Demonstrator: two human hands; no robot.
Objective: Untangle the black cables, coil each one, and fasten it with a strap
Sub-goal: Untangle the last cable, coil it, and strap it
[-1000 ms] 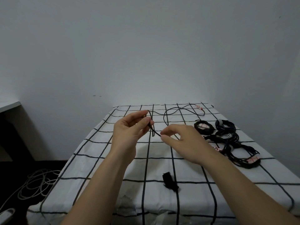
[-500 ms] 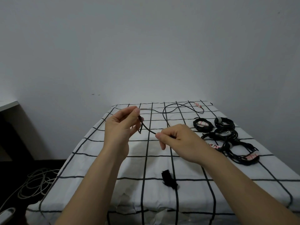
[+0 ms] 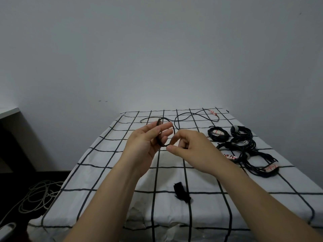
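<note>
My left hand (image 3: pixel 145 147), fingers half open, holds a small cable loop (image 3: pixel 161 137); my right hand (image 3: pixel 194 151) pinches its lower end.

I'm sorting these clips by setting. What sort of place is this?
Probably a plain room at home or in a small office, not a workshop: a bare white wall, a table under a grid-patterned cloth used as a worktop, and loose pale cable lying on the dark floor.

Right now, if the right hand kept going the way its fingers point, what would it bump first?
Probably the left hand, which holds the small cable coil just ahead of the right hand; depth is hard to judge.
</note>
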